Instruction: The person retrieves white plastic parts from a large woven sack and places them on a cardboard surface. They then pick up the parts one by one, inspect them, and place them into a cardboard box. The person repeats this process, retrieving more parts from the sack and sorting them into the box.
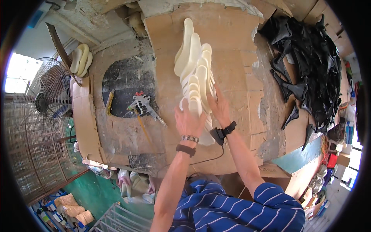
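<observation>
A long overlapping row of cream insoles (192,54) runs away from me down the middle of the cardboard-covered table. Its near part, a tight fan of several insoles (194,92), lies between my two hands. My left hand (189,119) is closed around the near left side of this fan, its fingertips partly hidden against the pieces. On the right side my right hand (219,107) has its fingers curled against the insoles' edges. A pale insole end (206,136) shows below, between my wrists.
A spray gun (143,104) rests on a dark patch to the left, near a yellow-handled tool (109,103). Glossy black pointed pieces (309,73) are heaped at the right. More cream insoles (81,60) stand far left, behind a caged fan (41,101). A cable trails from my right wrist.
</observation>
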Demonstrator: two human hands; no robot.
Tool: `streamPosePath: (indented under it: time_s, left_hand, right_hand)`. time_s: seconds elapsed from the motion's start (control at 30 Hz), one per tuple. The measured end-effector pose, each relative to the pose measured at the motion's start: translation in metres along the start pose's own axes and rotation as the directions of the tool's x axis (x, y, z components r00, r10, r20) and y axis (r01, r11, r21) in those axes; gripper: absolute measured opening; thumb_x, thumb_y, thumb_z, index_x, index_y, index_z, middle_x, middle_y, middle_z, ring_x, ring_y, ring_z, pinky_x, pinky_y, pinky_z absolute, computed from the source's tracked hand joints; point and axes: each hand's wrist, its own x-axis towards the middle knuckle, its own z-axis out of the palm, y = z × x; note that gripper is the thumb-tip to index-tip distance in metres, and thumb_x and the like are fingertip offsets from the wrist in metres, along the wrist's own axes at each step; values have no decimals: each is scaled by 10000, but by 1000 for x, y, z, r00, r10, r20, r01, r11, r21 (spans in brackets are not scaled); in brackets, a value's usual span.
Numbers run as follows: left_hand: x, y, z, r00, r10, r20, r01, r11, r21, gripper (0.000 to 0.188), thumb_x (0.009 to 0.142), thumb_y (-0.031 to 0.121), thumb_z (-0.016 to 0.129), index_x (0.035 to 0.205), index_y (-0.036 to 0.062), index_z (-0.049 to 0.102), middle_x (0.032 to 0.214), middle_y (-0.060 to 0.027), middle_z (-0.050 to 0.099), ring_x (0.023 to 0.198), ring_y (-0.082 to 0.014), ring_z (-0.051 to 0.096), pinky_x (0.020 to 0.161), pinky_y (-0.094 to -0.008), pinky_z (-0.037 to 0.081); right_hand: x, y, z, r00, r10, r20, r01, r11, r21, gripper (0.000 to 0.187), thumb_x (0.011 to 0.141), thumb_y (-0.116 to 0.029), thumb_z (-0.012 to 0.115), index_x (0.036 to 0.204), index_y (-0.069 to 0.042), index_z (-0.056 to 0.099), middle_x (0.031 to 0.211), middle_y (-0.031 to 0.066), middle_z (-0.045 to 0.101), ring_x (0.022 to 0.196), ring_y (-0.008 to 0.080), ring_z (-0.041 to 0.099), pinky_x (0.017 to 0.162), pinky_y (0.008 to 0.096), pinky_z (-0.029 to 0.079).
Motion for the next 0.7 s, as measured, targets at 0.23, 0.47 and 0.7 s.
streamPosePath:
  time_s: [0.23, 0.47, 0.7]
  left_hand:
    - [-18, 18, -30, 996, -22, 88, 29, 996, -82, 891, 755, 331, 844, 1519, 44, 486, 1364, -277, 558, 1194, -467, 607, 1000, -519, 537]
    - [-62, -11, 5, 989, -16, 149, 14, 1000, 15, 1141, 770, 448, 909, 1624, -2, 301, 1561, -310, 405, 1358, -492, 492, 1073, -525, 511]
    - [-76, -61, -28, 987, 162, 6, -156, 960, -233, 870, 864, 348, 859, 1545, 2, 443, 1523, -303, 473, 1384, -484, 491, 1138, -515, 465]
  right_hand:
    - [-18, -16, -14, 992, -91, 86, 89, 996, 24, 555, 1009, -57, 592, 1563, -57, 549, 916, 283, 683, 706, 268, 652, 681, 420, 520]
    - [-24, 13, 0, 981, -101, 163, 120, 986, -113, 610, 1029, -84, 585, 1614, -17, 427, 1398, 323, 639, 1222, 492, 653, 979, 480, 563]
    - [-71, 24, -25, 967, -244, 68, 250, 964, -95, 565, 1050, -182, 584, 1562, 20, 454, 1424, 346, 610, 1273, 527, 605, 1043, 532, 526]
